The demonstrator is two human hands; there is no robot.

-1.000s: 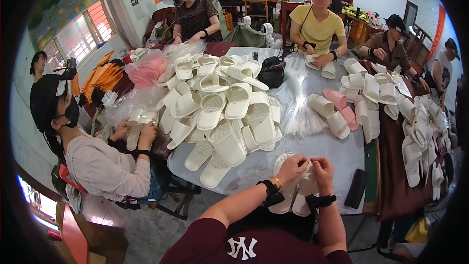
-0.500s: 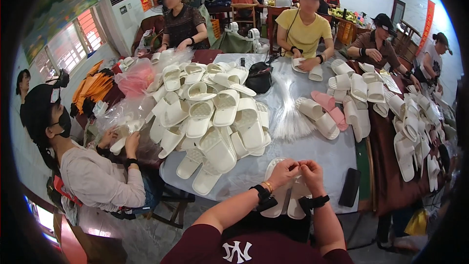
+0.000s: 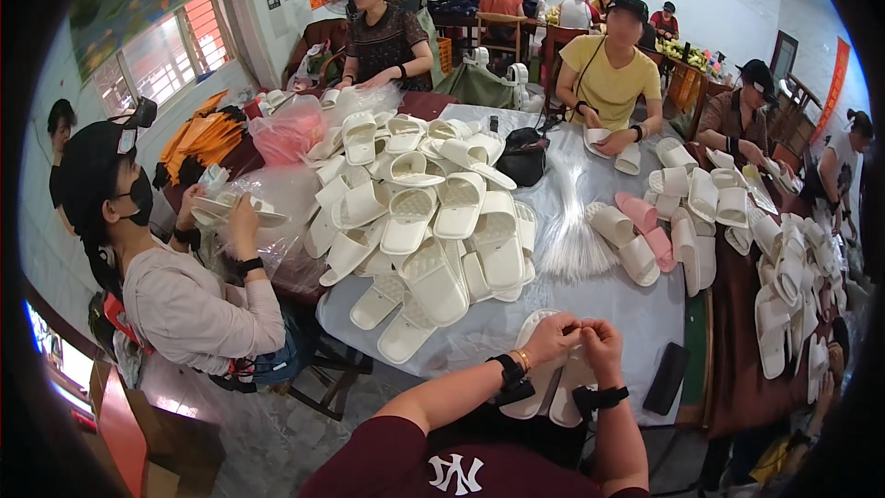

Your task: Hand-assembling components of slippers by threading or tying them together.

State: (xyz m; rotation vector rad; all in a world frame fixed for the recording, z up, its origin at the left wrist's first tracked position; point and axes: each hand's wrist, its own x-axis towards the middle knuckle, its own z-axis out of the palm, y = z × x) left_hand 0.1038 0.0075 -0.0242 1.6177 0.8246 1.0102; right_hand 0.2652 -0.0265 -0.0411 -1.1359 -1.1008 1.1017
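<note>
My left hand (image 3: pixel 551 337) and my right hand (image 3: pixel 604 349) meet fingertip to fingertip above the near table edge. Both are closed in a pinch; whatever lies between the fingers is too small to make out. Directly beneath them lies a pair of white slide slippers (image 3: pixel 573 391), side by side with toes toward me, partly covered by my hands and wrists. To the left a large heap of white slippers (image 3: pixel 433 288) rises on the grey-blue table cover. Beyond my hands a bundle of thin clear strands (image 3: pixel 573 244) is spread out.
A black phone (image 3: pixel 666 378) lies right of my forearm. White slippers (image 3: pixel 636 260) and pink slippers (image 3: pixel 656 244) sit further back; a black pouch (image 3: pixel 523 159) stands behind the heap. At the left a co-worker handles a slipper (image 3: pixel 241 210) by clear plastic bags. Other people work around the tables.
My view has shifted a little; my hands stay pinched together over the pair. The co-worker at the left has raised the slipper. At the far right, an arm has come into view low down.
</note>
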